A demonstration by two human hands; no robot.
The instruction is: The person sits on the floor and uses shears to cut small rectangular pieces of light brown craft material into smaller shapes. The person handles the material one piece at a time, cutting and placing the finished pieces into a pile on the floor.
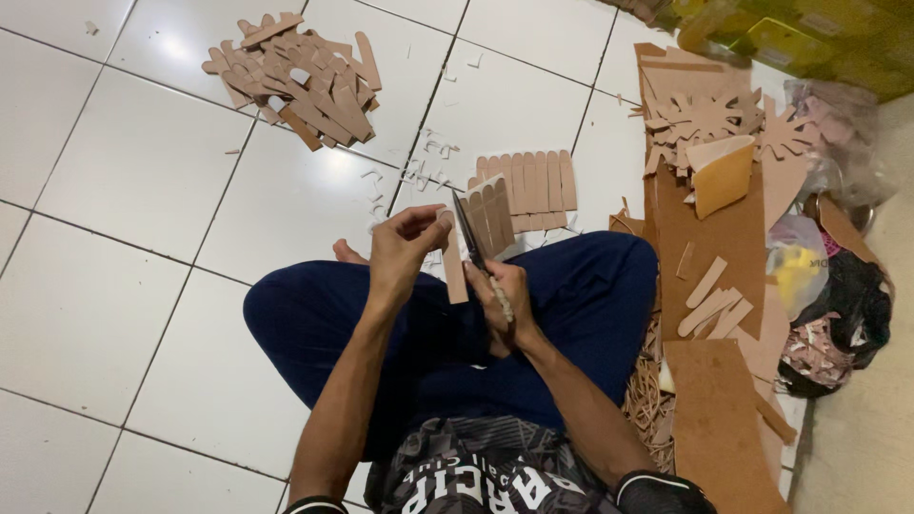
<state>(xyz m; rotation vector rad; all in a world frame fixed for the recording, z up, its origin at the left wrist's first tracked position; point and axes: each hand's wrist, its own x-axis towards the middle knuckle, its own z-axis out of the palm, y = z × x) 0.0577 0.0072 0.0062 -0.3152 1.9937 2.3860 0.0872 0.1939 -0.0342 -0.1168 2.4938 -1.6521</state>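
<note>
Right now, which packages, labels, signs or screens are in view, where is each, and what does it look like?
Plastic bag: right side on the floor, crumpled, clear with yellow inside.
Yellow-green packages: top right corner, boxy, blurred.
Black bag: right edge, open, holding pale scraps.
No signs or screens.

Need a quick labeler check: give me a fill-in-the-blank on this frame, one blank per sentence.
1. The right hand holds ____ at a stack of strips.
2. The left hand pinches a single cardboard ____.
3. The pile of cut pieces lies on a white ____ floor.

Missing words: scissors; strip; tiled
</note>
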